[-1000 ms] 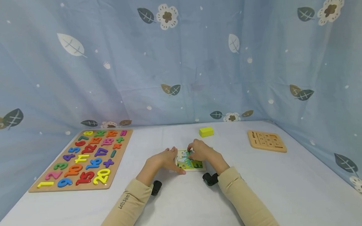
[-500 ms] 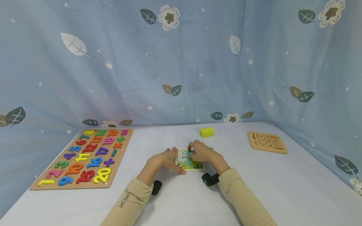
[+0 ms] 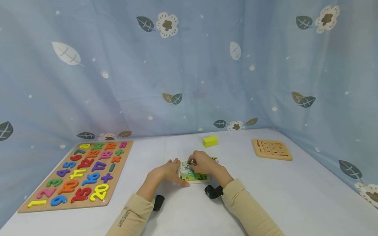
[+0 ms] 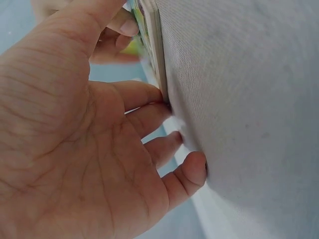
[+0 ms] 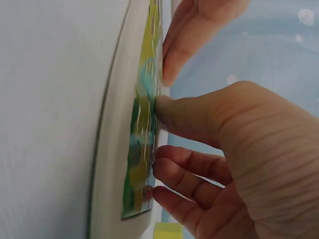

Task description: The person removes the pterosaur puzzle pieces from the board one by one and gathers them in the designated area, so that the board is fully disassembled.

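A small framed picture puzzle (image 3: 194, 176) with a green, yellow and blue cartoon scene lies on the white table between the hands. My left hand (image 3: 169, 171) rests at its left side, thumb near the front edge. In the left wrist view, its fingers (image 4: 144, 94) are spread and slightly bent, fingertips touching the board's edge. My right hand (image 3: 205, 163) reaches over the puzzle from the right. The right wrist view has its thumb (image 5: 174, 112) and bent fingertips against the puzzle's surface. Whether a piece is pinched there is unclear.
A wooden number board (image 3: 83, 172) with colourful numerals lies at the left. Behind the puzzle stands a yellow block (image 3: 210, 141). A wooden sliding number tray (image 3: 271, 149) lies at the right. Something green (image 3: 214, 158) shows just beyond the right hand. A blue patterned curtain (image 3: 187, 68) hangs behind.
The head view has shifted slightly, moving the whole scene left and a little down. Both hands keep nearly the same place at the puzzle; the right fingers have changed only slightly.
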Available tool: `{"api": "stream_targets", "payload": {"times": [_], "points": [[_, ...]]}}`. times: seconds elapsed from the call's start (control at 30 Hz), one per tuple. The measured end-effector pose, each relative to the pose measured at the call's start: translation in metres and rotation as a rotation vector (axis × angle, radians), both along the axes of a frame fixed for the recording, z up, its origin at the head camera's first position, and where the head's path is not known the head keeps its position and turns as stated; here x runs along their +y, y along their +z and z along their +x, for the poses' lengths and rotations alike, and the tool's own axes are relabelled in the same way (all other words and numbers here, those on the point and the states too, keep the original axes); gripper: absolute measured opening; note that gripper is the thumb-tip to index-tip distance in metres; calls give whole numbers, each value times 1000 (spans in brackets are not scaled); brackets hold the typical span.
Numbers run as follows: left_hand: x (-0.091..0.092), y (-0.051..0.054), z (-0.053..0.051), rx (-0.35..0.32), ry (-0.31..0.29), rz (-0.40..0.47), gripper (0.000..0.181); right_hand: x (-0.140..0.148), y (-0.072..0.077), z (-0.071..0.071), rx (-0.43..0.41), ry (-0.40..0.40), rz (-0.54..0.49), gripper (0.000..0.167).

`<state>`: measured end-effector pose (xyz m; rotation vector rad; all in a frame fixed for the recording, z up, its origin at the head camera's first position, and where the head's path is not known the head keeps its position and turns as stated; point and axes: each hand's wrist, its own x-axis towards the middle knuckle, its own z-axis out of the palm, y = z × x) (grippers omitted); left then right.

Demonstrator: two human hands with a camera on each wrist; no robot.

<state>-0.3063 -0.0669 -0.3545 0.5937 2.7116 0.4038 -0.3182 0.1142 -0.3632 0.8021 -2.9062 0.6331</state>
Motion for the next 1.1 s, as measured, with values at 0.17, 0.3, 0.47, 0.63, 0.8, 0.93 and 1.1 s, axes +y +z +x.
{"api": "stream_targets", "payload": {"times": [0.17,0.3,0.47,0.63,0.8,0.93,1.1], "points": [[-2,-4,1,4,3,14,106,-4,-2,2,18,7,15,15],[-2,-4,1,11,6,12,106,-5,-2,1,5,16,-10,23],[-3,-3,2,13,5,7,106,-5,-2,1,-14,27,-21,33],[-3,-2,2,12,-1,6,106,-3,1,1,18,74,-11,30],[-2,0,3,17,1,17,107,5,10,1,0,85,-32,28],[-2,2,4,20,-3,20,107,14,16,0,-15,56,-33,27],[-1,1,4,28,-11,13,107,28,19,-2,-25,13,-36,27]]}}
